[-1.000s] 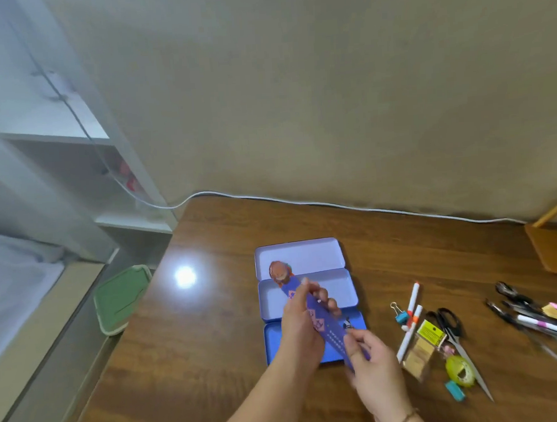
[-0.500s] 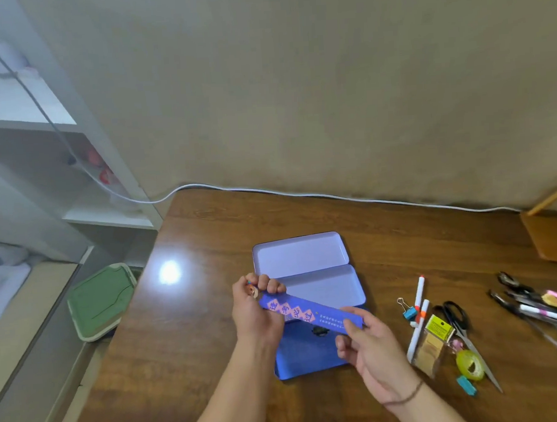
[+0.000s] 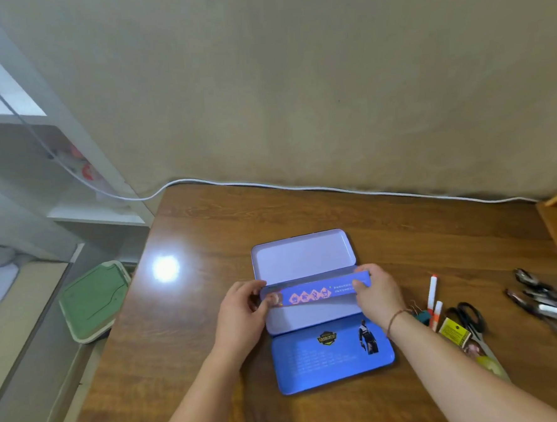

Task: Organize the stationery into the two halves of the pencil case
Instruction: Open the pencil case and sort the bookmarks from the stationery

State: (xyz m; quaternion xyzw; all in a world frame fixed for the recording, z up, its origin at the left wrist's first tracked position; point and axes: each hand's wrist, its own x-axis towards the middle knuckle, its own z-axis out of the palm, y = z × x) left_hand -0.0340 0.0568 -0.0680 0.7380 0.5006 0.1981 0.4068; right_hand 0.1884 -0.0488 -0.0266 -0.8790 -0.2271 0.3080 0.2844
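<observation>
Ruler (image 3: 314, 292) now level over the open case (image 3: 301, 256), one end pinched in each hand.

Half a second ago slanted across the lower flap; a second ago nearly end-on toward the camera. Now swung square to the case's long side, hovering above the middle tray, contact with it not clear. Left hand (image 3: 244, 307) fingers curled round the end with the round charm; right hand (image 3: 378, 291) thumb and fingers clamped on the other end. Probably lined up for laying into a tray, so first item about in. Markers (image 3: 433, 294), scissors (image 3: 471, 315), pens (image 3: 550, 302) waiting on the table (image 3: 207, 234), right of case.
</observation>
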